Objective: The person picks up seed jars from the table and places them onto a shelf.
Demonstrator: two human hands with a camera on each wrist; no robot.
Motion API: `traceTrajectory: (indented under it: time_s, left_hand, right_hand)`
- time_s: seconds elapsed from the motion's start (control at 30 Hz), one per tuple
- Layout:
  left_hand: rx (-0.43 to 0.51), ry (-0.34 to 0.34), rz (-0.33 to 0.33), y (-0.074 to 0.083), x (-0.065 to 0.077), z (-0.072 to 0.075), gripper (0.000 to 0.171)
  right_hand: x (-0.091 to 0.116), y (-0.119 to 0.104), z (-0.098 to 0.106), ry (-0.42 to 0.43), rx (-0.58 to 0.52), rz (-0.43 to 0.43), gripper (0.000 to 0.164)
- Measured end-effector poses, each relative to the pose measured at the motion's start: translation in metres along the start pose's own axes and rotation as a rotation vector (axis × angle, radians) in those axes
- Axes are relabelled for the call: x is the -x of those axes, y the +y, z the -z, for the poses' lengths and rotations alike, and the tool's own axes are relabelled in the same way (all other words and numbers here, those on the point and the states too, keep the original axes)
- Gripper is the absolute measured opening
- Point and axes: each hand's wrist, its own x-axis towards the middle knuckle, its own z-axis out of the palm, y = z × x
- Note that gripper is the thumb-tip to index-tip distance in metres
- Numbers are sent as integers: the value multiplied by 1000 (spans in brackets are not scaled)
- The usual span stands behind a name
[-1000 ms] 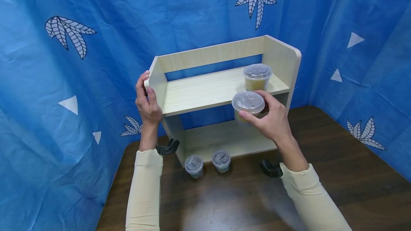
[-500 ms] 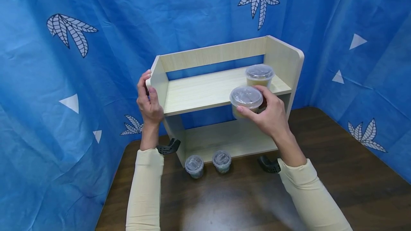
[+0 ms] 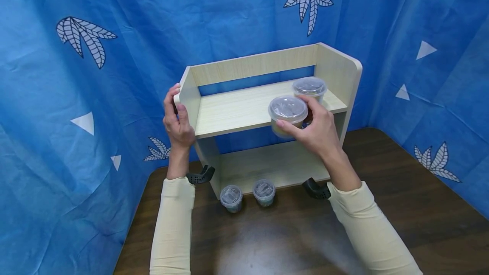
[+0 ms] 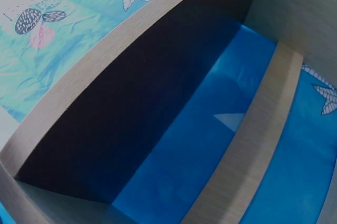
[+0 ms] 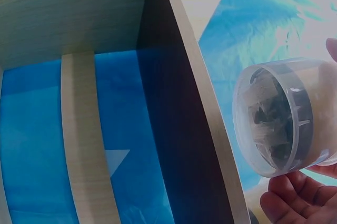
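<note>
My right hand (image 3: 320,127) grips a clear round plastic tub (image 3: 288,111) with a translucent lid and yellowish contents, thumb at its front and fingers at its far side. The tub overlaps the front edge of the upper board of a pale wooden shelf (image 3: 233,107) in the head view; the right wrist view shows this lidded tub (image 5: 284,119) outside the shelf's edge. A similar tub (image 3: 309,85) stands on the upper board at the right, partly behind my hand. My left hand (image 3: 178,125) holds the shelf's left side panel by its front edge.
Two small lidded cups, a left one (image 3: 231,198) and a right one (image 3: 264,192), stand on the dark wooden table (image 3: 267,241) before the lower board. Blue patterned cloth (image 3: 237,16) hangs behind and at both sides. The shelf's right panel (image 3: 338,75) rises beside the standing tub.
My right hand has brought the tub up and slightly left, from below the upper board's front edge to overlapping it. The left hand keeps its hold on the side panel.
</note>
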Motion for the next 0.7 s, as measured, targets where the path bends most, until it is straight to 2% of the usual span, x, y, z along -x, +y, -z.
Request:
traceTrajectory:
  time_s: [0.43,0.7]
  left_hand:
    - [-6,15,-21,-3,2,0,44]
    - [-3,14,-18,0,1,-1,47]
  right_hand:
    - [-10,-3,-5,-50,40,-34,81]
    - [-15,-4,-10,-74,34,-23,79]
